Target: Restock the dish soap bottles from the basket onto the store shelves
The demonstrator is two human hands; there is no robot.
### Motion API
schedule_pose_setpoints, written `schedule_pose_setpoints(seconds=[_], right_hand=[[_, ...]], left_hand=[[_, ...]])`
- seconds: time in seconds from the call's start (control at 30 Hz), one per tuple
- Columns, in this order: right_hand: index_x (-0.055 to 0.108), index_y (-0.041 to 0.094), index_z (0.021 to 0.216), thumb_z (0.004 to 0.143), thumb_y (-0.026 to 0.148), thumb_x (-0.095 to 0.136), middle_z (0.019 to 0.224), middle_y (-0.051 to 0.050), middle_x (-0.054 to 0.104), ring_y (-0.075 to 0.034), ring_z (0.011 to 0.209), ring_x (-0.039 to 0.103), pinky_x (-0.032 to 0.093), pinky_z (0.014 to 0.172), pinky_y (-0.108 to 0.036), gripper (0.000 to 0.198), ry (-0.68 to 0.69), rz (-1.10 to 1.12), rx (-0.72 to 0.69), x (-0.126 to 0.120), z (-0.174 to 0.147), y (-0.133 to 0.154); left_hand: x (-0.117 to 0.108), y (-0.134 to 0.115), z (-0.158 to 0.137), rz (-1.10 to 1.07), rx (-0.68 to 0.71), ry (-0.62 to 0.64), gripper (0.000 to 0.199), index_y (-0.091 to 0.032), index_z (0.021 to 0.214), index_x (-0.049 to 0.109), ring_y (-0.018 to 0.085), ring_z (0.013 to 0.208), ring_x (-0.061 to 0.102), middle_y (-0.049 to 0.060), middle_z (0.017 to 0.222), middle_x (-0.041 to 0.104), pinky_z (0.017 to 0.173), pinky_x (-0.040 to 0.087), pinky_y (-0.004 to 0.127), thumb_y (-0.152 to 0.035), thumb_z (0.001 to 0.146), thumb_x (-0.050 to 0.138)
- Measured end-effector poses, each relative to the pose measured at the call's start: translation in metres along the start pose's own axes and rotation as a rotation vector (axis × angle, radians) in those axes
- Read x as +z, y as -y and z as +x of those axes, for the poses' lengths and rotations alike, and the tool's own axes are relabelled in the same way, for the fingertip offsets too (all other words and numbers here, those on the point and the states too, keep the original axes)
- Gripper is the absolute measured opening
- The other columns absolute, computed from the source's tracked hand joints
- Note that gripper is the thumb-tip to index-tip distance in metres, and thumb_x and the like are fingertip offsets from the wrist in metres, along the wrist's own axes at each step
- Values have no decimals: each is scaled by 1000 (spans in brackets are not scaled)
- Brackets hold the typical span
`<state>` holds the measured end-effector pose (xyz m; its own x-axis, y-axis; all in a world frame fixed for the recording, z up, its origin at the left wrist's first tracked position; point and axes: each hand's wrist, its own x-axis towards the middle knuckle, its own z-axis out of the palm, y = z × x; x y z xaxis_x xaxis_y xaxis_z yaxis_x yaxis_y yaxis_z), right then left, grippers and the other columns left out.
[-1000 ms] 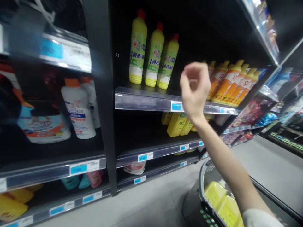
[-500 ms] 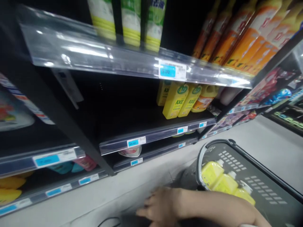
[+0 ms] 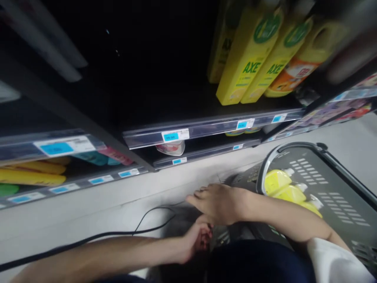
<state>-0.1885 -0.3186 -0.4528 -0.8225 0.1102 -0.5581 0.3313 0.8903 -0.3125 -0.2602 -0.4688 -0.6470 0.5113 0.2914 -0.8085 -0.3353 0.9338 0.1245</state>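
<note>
Low in front of me, my right hand reaches in from the right, back upward. Its fingers are apart and partly stretched to the left, and nothing shows in them. Just below it is my left hand, its fingers curled inward; whatever they hold, if anything, is hidden. The right thumb meets the left hand near its fingertips. Beside the left hand lies a dim, shiny, see-through item, too dark to name. Under my right forearm stands a grey shopping basket with yellow bottles inside.
A dark shelf ahead bears yellow AXE bottles and a yellow-orange jug. On the lower shelf sits a pink-white tub. A black cable runs across the pale floor at left.
My view has tipped down and come closer to the lower shelves. My left hand has come into view beside the right, which now shows more clearly. The basket still holds its bottles.
</note>
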Motion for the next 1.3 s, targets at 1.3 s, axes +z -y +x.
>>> schedule_pose_setpoints(seconds=[1.3], right_hand=[[54, 5, 137, 106, 41, 50, 112, -19, 74, -34, 105, 73, 55, 81, -39, 47, 176, -126, 154, -9, 6, 3]], left_hand=[[-2, 10, -4, 84, 51, 120, 34, -18, 91, 58, 13, 60, 44, -2, 70, 56, 59, 31, 27, -32, 60, 54]])
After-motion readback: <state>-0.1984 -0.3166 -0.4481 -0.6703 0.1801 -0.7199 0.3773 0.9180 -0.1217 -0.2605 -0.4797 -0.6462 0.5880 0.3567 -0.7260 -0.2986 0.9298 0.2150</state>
